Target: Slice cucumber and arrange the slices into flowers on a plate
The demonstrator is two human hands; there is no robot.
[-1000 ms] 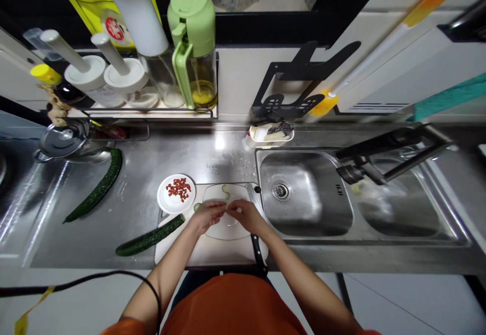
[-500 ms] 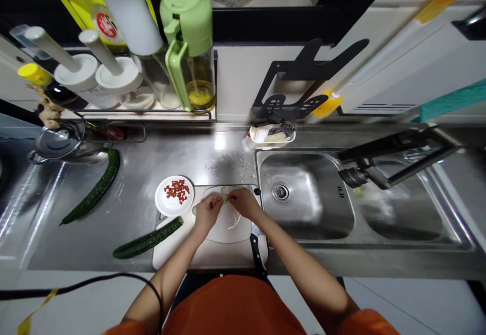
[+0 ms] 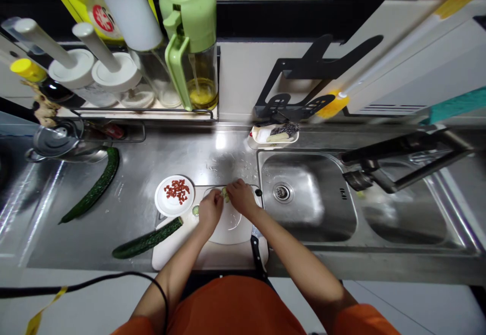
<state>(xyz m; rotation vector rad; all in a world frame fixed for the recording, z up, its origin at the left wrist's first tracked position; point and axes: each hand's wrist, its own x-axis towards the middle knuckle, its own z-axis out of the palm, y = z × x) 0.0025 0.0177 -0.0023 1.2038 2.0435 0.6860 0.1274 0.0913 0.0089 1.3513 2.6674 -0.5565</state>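
Over a white plate (image 3: pixel 230 228) on the cutting board (image 3: pixel 205 261), my two hands work close together at a thin cucumber slice (image 3: pixel 225 194). My left hand (image 3: pixel 211 213) pinches at the slice's left side, its fingertips partly hidden. My right hand (image 3: pixel 242 197) has its fingers closed over the right side. A small pale-green cucumber piece (image 3: pixel 195 210) lies left of my left hand, and a dark cucumber end (image 3: pixel 258 193) lies right of my right hand. A cut cucumber (image 3: pixel 148 239) rests partly on the board. The knife (image 3: pixel 257 254) lies at the board's right edge.
A small plate (image 3: pixel 161 206) of chopped red bits stands left of the board. Farther left lies a whole cucumber (image 3: pixel 93 193). The double sink (image 3: pixel 307 198) and faucet (image 3: pixel 402 158) are to the right. Behind, a rack holds a green-topped oil bottle (image 3: pixel 190 31) and jars.
My right hand has turned palm-down and its fingers now cover more of the slice. My left hand has shifted slightly left and down, showing more of the small cucumber piece beside it.
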